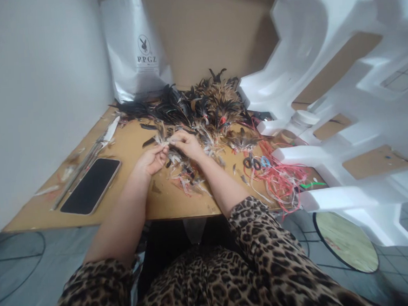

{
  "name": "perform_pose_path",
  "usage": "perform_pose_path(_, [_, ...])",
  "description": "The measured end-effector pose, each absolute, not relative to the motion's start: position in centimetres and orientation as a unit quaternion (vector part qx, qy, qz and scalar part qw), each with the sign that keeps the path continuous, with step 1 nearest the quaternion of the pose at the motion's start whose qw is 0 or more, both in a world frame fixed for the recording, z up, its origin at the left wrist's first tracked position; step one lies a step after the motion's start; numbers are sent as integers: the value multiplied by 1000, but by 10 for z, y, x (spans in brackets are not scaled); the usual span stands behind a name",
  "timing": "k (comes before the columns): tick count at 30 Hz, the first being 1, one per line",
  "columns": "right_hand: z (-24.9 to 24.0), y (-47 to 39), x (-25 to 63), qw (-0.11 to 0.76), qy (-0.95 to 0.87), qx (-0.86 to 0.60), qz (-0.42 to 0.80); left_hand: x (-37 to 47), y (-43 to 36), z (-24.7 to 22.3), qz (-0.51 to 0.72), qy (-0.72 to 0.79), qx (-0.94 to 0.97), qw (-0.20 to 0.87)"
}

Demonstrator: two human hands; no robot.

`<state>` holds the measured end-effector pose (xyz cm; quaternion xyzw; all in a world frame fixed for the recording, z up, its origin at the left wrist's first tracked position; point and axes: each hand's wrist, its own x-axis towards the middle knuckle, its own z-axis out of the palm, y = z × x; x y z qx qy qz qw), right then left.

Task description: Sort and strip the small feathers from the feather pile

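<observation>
Head view: over the middle of a table (129, 135), the left hand (154, 160) and right hand (186, 144) meet, fingertips pinched narrow on a tuft (161, 134) of feathers at its pale base. A feather pile (221, 98) lines the far edge; cords (279, 178) tangle near the right edge. Probably best: grip firmly at the base, leave the plumes uncrushed, keep loose fluff out.

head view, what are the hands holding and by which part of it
The left hand and right hand pinch a small feather bunch near its pale lower end; exact finger placement is too small to tell.
</observation>
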<state>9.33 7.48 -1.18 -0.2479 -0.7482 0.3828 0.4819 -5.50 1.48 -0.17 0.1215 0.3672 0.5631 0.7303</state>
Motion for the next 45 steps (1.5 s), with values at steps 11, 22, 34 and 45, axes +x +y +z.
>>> perform_pose_path(11, [-9, 65, 85, 476, -637, -327, 511, -50, 19, -8, 628, 404, 248, 617])
perform_pose_path(22, [-9, 61, 77, 421, -466, -350, 695, -46, 25, -20, 654, 458, 398, 451])
perform_pose_path(34, [-7, 60, 79, 452, -466, -326, 687, -45, 18, -12, 608, 427, 329, 583])
perform_pose_path(45, [-2, 61, 86, 429, -548, -342, 631, -48, 19, -16, 577, 472, 406, 529])
